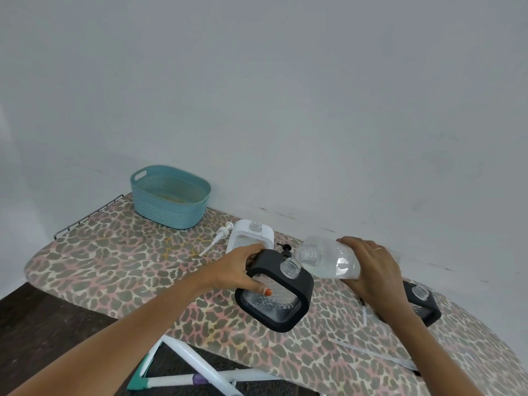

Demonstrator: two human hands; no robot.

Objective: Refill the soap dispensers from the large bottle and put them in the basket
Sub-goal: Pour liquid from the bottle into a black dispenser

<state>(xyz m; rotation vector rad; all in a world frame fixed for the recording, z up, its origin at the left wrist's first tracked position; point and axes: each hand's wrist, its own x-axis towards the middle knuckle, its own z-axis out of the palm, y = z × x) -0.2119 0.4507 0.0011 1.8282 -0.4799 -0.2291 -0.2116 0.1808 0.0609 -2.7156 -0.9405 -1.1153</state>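
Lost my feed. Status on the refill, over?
Left hand grips black dispenser, neck open. Right hand holds large bottle tipped toward it, no stream visible. Nothing between the mouths. Basket holds no dispenser.

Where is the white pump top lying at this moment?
In the head view, the white pump lies on the leopard-print board, just left of the white dispenser and nearer the camera than the teal basket.

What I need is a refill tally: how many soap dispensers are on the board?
3. One black dispenser, held by the left hand; a white dispenser just behind it; a second black dispenser, partly hidden behind the right hand holding the bottle. None shows in the basket.
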